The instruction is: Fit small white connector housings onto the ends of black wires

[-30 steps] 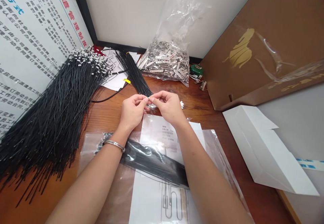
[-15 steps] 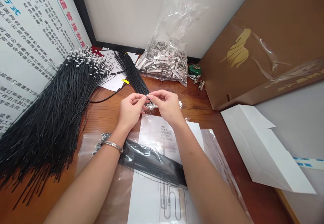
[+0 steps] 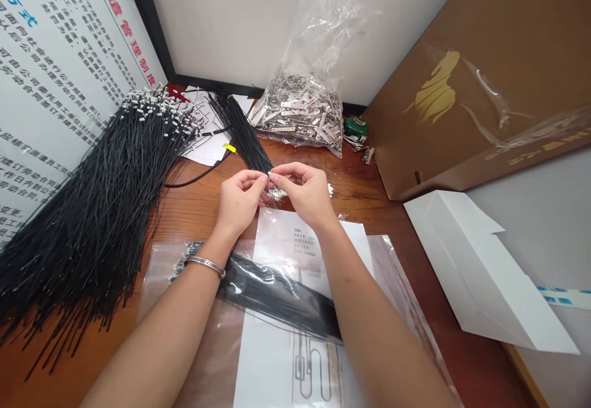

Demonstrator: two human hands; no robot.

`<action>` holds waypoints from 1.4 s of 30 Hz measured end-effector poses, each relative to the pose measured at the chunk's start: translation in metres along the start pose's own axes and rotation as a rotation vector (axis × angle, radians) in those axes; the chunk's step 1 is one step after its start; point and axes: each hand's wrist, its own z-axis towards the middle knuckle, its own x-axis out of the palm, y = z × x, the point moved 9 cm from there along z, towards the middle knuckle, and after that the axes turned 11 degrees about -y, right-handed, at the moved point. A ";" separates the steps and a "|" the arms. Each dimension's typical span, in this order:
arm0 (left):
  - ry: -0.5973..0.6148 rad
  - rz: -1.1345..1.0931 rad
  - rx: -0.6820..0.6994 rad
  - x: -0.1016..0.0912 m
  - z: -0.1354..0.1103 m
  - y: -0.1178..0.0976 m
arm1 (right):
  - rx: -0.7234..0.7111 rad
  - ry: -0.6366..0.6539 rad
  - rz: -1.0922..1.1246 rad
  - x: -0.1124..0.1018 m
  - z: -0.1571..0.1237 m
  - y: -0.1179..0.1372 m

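Left hand (image 3: 240, 202): centre of frame, thumb and forefinger pinched on a small metal piece (image 3: 269, 177); bracelet (image 3: 205, 263) at wrist.
Right hand (image 3: 305, 196): just beside the left, fingertips closed on the same piece, above a wooden table (image 3: 194, 205).
Slim bundle of black wires (image 3: 242, 134): just behind the hands, running to upper centre.
Heap of black wires (image 3: 106, 211): left of frame, white-tipped ends uppermost.
Clear bag of metal clips (image 3: 302, 109): upper centre.
Bagged black wires (image 3: 277, 297) and printed sheet (image 3: 295, 242): under the forearms.
Brown carton (image 3: 484, 88): upper right.
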 end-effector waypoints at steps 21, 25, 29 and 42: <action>0.004 0.022 0.045 0.000 -0.004 -0.005 | -0.325 -0.023 -0.286 0.000 -0.007 0.020; 0.006 0.002 0.035 0.000 -0.004 -0.005 | -0.373 0.008 -0.330 0.003 -0.009 0.021; 0.019 -0.031 -0.006 0.001 -0.003 -0.002 | -0.380 0.011 -0.333 0.004 -0.008 0.019; 0.056 -0.069 -0.050 0.004 -0.002 0.002 | 0.012 0.031 -0.035 0.004 -0.002 -0.002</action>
